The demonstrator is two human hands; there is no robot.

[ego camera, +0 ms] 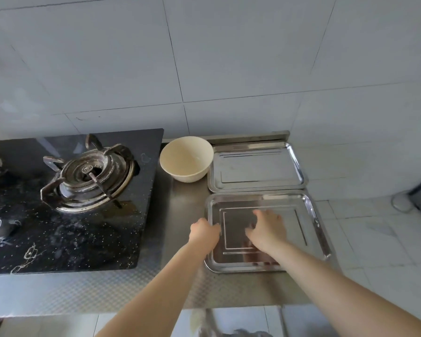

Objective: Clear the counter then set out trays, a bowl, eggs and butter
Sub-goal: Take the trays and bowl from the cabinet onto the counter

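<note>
**A:** We start at the hands. Our left hand (204,231) is at the left rim of the near tray (312,216), low and right of centre in the frame, fingers curled over that edge. It reads as a grip on the rim.

**B:** And our right hand (267,229) is spread flat over the tray's floor, fingers straight, holding nothing. Whether the palm actually presses the metal, we cannot tell.

**A:** Moving outward: the far tray (255,166) lies just above it in the frame, their long edges nearly touching. The cream bowl (186,159) stands empty beside the far tray's left end, at frame centre.

**B:** Gas stove (66,198) fills the left of the frame, well clear. No eggs or butter in view, so we judge the trays and bowl set out and the rest not yet done.

**A:** For this step, we would square the near tray against the far one, sliding it flat on the steel counter (185,205) rather than lifting it.

**B:** Agreed, and keep its right edge back from the counter's end, where it sits close.
</note>
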